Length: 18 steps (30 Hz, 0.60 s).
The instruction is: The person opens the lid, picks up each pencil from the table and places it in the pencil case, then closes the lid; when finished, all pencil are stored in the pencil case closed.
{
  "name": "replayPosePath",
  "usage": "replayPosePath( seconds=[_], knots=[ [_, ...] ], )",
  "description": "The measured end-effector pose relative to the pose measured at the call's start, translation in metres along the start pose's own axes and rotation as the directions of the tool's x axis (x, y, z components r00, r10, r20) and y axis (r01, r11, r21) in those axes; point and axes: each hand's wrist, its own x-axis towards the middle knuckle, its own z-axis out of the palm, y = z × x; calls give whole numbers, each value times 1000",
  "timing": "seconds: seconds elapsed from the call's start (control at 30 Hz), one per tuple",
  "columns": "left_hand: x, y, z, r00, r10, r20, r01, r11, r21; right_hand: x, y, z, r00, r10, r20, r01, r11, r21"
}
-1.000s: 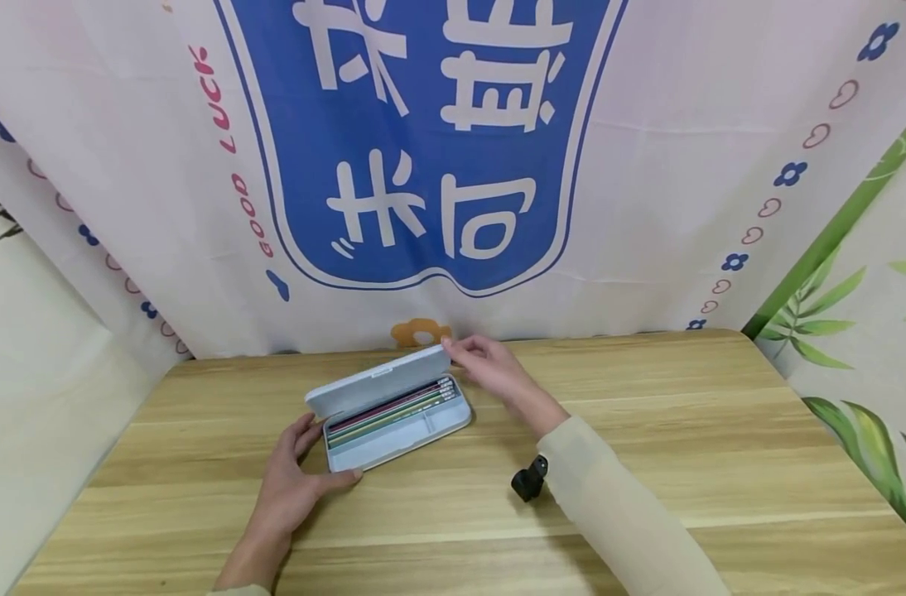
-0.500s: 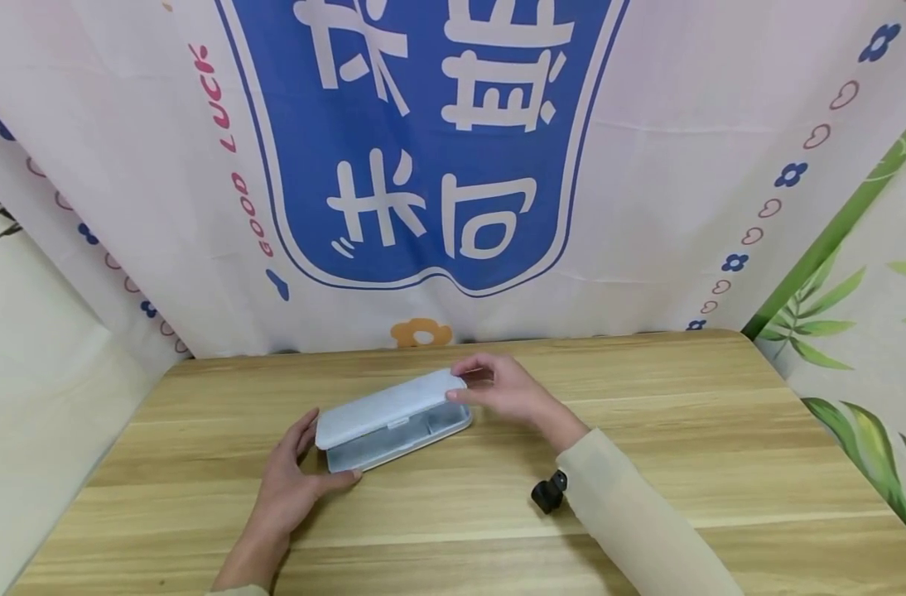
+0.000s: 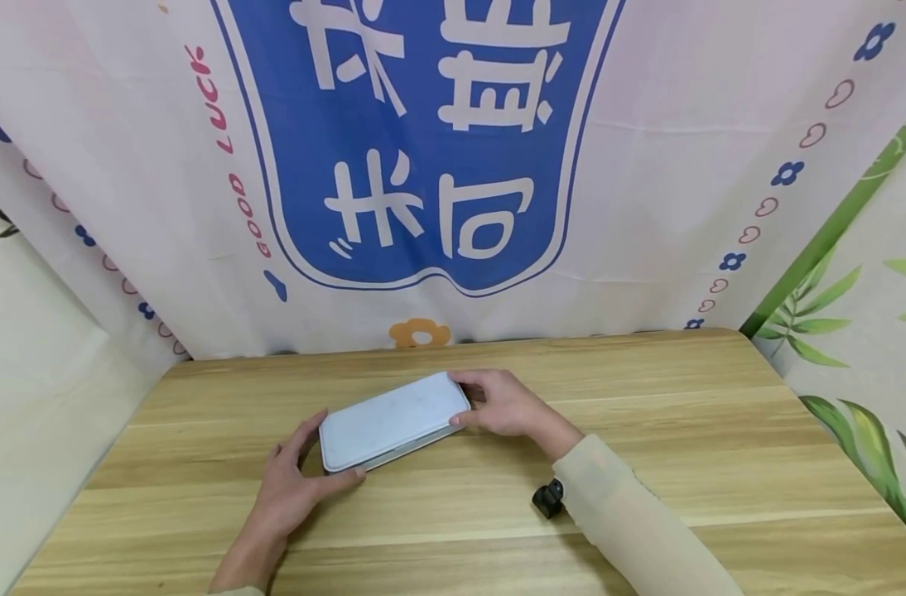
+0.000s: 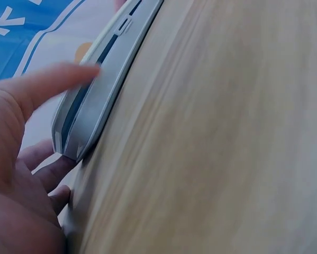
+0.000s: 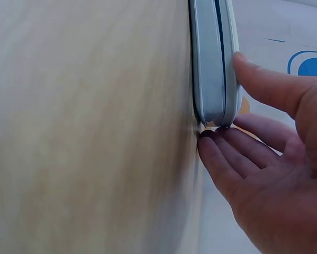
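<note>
A pale blue pencil case (image 3: 393, 422) lies slantwise on the table, its lid nearly down. In the left wrist view a dark gap runs between the lid and the base of the case (image 4: 108, 79). My left hand (image 3: 285, 484) holds the left end, thumb along the front side and fingers round the far corner. At the other end my right hand (image 3: 501, 403) grips the lid's right end; in the right wrist view its thumb (image 5: 259, 79) presses the lid's edge while the fingers curl by the end of the case. The inside of the case is hidden.
The wooden table (image 3: 647, 463) reaches back to a printed cloth (image 3: 647, 207) with a blue emblem. A small black device (image 3: 548, 498) sits at the right sleeve's cuff (image 3: 580, 468).
The lid has swung forward and down from standing open, covering the pencils inside. My right hand came down and forward with it. My left hand stayed at the left end.
</note>
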Motion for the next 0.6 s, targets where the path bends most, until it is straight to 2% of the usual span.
replayPosePath(
  seconds=[0.2,0.6],
  knots=[
    [0,0,-1,1000,-26,12,26,999,47,-1,0,1,1000,-8,-1,8,1000,-12],
    [1,1,-3,999,-13,33,13,1000,14,-3,-6,0,1000,-22,0,22,995,-97]
  ],
)
